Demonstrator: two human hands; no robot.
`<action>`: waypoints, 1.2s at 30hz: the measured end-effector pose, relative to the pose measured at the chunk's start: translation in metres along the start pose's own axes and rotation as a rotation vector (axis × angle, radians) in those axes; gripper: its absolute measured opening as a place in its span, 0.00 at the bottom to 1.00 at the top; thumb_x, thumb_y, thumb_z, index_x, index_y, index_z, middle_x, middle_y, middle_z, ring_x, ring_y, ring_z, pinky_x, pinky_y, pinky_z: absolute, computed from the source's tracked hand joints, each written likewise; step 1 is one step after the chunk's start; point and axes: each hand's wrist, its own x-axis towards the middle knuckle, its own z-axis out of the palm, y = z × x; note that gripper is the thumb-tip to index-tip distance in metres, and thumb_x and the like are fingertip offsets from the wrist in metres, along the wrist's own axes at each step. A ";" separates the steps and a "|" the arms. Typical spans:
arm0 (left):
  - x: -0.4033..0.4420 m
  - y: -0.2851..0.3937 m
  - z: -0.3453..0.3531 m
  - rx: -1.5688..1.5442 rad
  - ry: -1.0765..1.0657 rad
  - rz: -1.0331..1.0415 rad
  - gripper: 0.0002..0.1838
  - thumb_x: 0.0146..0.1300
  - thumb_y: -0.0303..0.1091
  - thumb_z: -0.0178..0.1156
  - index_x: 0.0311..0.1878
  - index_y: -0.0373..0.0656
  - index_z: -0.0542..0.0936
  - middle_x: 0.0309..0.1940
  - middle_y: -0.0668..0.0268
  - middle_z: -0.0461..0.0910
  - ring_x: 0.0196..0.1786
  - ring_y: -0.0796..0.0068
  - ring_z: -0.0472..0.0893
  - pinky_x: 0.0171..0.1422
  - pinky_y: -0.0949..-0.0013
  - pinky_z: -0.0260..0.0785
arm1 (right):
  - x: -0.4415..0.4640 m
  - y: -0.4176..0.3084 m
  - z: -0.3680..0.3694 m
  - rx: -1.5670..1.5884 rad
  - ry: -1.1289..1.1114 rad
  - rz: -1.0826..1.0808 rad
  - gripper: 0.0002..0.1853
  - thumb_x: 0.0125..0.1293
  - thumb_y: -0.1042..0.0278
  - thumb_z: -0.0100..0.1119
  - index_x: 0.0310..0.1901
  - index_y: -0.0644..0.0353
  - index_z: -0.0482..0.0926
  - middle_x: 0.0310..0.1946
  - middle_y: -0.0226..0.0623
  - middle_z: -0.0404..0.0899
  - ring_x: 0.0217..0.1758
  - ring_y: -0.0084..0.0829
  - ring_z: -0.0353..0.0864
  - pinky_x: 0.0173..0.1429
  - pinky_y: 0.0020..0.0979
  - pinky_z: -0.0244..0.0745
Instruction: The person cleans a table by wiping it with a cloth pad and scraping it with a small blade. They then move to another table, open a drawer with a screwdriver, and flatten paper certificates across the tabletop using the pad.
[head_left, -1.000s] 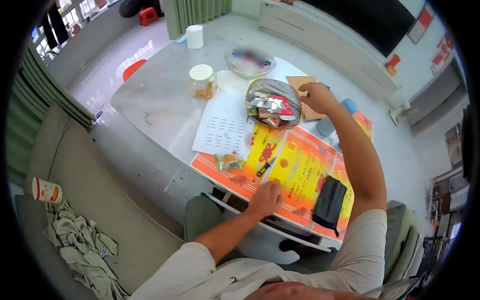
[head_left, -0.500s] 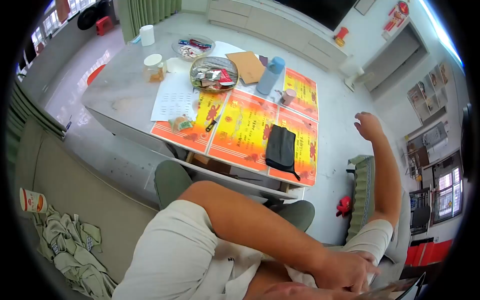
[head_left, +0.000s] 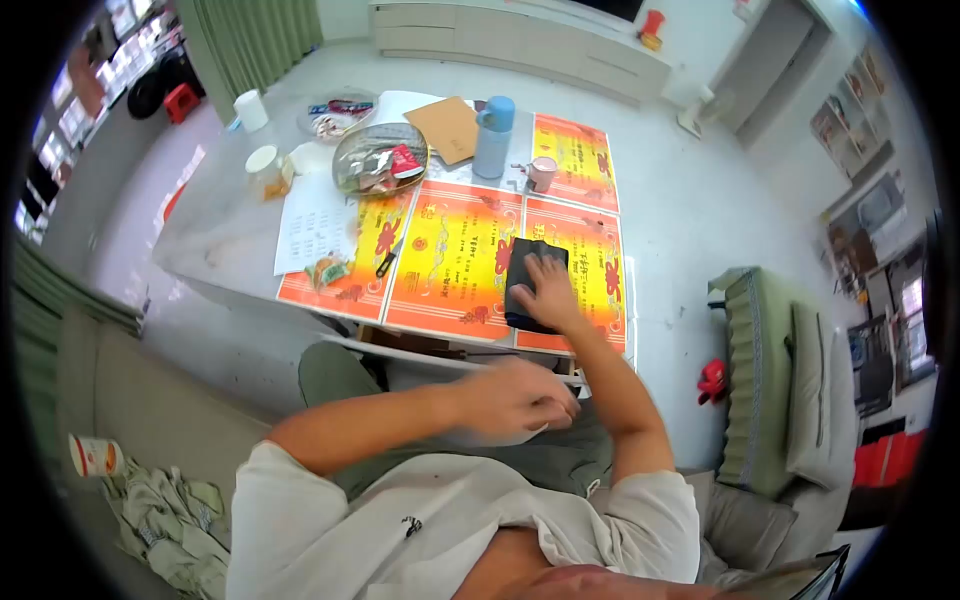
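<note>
A black pouch (head_left: 521, 262) lies on the red-and-yellow printed sheets (head_left: 450, 255) near the table's front right. My right hand (head_left: 545, 292) rests flat on it from above, fingers spread, covering its middle. Above my lap, just in front of the open drawer (head_left: 400, 343), my left hand (head_left: 525, 398) is smeared by motion. Its fingers look bent, but whether they hold anything is unclear. Further left on the sheets are a small knife-like tool with a black handle (head_left: 385, 266) and a small wrapped packet (head_left: 327, 271).
Behind are a blue thermos (head_left: 493, 145), a pink cup (head_left: 541, 174), a basket of packets (head_left: 345, 180), a brown envelope (head_left: 444, 130) and a lidded jar (head_left: 268, 172). A paper tub (head_left: 95, 456) and crumpled clothing (head_left: 170, 520) lie on the sofa at left.
My right hand has come in from the right, down onto the pouch. My left hand has left the right sleeve and moved forward over my lap. The camera view has shifted.
</note>
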 end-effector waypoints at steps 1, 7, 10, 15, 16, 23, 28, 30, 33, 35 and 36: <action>-0.019 -0.038 -0.010 0.156 0.166 -0.077 0.11 0.65 0.38 0.62 0.43 0.41 0.83 0.42 0.59 0.84 0.47 0.55 0.82 0.53 0.57 0.74 | -0.007 -0.020 0.030 -0.191 -0.009 0.086 0.39 0.69 0.36 0.53 0.74 0.52 0.64 0.75 0.64 0.53 0.77 0.67 0.50 0.77 0.63 0.44; -0.088 -0.184 -0.041 0.680 0.495 -0.451 0.21 0.66 0.40 0.62 0.55 0.35 0.78 0.57 0.48 0.75 0.60 0.46 0.74 0.65 0.49 0.66 | 0.023 -0.027 0.043 -0.212 0.056 0.066 0.35 0.71 0.32 0.43 0.76 0.37 0.62 0.80 0.52 0.44 0.80 0.70 0.35 0.75 0.72 0.30; -0.085 -0.216 -0.048 0.775 0.402 -0.502 0.25 0.69 0.44 0.57 0.63 0.37 0.73 0.67 0.45 0.65 0.72 0.43 0.62 0.76 0.45 0.53 | 0.056 0.004 0.046 -0.179 0.100 0.121 0.30 0.71 0.33 0.42 0.72 0.29 0.68 0.80 0.46 0.46 0.79 0.72 0.35 0.73 0.76 0.28; -0.080 -0.223 -0.042 0.884 0.340 -0.573 0.31 0.64 0.50 0.60 0.64 0.37 0.73 0.69 0.45 0.63 0.75 0.44 0.59 0.79 0.46 0.50 | 0.100 0.091 0.037 -0.201 0.106 0.178 0.27 0.73 0.40 0.43 0.71 0.31 0.69 0.76 0.41 0.59 0.77 0.58 0.53 0.76 0.62 0.46; -0.078 -0.220 -0.044 0.888 0.320 -0.592 0.31 0.65 0.50 0.59 0.64 0.37 0.73 0.70 0.45 0.63 0.75 0.44 0.59 0.79 0.46 0.50 | 0.105 0.115 0.033 -0.263 0.133 0.204 0.27 0.72 0.42 0.44 0.71 0.33 0.69 0.76 0.41 0.60 0.76 0.57 0.55 0.75 0.62 0.48; -0.077 -0.214 -0.049 0.885 0.322 -0.600 0.30 0.64 0.50 0.60 0.63 0.39 0.73 0.69 0.44 0.63 0.75 0.44 0.59 0.78 0.45 0.50 | 0.094 0.233 -0.011 -0.331 0.198 0.566 0.21 0.72 0.58 0.50 0.62 0.55 0.76 0.64 0.37 0.75 0.60 0.52 0.68 0.65 0.49 0.66; -0.077 -0.214 -0.049 0.885 0.329 -0.601 0.31 0.65 0.50 0.59 0.64 0.38 0.73 0.68 0.42 0.64 0.75 0.43 0.59 0.78 0.44 0.50 | 0.051 0.203 -0.030 -0.144 0.728 0.594 0.20 0.75 0.61 0.46 0.58 0.66 0.78 0.57 0.44 0.81 0.54 0.50 0.70 0.64 0.46 0.65; -0.078 -0.216 -0.049 0.890 0.316 -0.604 0.31 0.65 0.50 0.58 0.65 0.38 0.72 0.68 0.43 0.64 0.75 0.44 0.59 0.79 0.44 0.49 | 0.040 0.145 -0.032 0.026 0.437 0.416 0.19 0.73 0.61 0.50 0.58 0.62 0.79 0.59 0.47 0.79 0.58 0.49 0.72 0.67 0.43 0.64; -0.080 -0.215 -0.049 0.887 0.305 -0.605 0.31 0.65 0.50 0.58 0.64 0.38 0.72 0.68 0.43 0.64 0.76 0.45 0.58 0.79 0.45 0.48 | 0.024 0.034 -0.001 -0.187 0.070 0.124 0.26 0.66 0.52 0.59 0.63 0.53 0.77 0.70 0.47 0.69 0.72 0.66 0.59 0.73 0.66 0.51; -0.080 -0.214 -0.048 0.879 0.322 -0.603 0.31 0.65 0.50 0.58 0.64 0.38 0.72 0.68 0.43 0.64 0.76 0.45 0.58 0.79 0.45 0.48 | 0.025 0.002 0.021 -0.206 0.029 -0.003 0.29 0.70 0.45 0.53 0.69 0.47 0.72 0.76 0.42 0.60 0.77 0.69 0.49 0.76 0.69 0.41; -0.079 -0.212 -0.049 0.890 0.323 -0.599 0.30 0.66 0.50 0.58 0.64 0.38 0.72 0.67 0.43 0.65 0.75 0.46 0.59 0.79 0.46 0.49 | 0.037 -0.002 0.032 -0.201 0.020 -0.052 0.30 0.71 0.43 0.51 0.71 0.46 0.70 0.77 0.42 0.58 0.78 0.68 0.47 0.76 0.69 0.39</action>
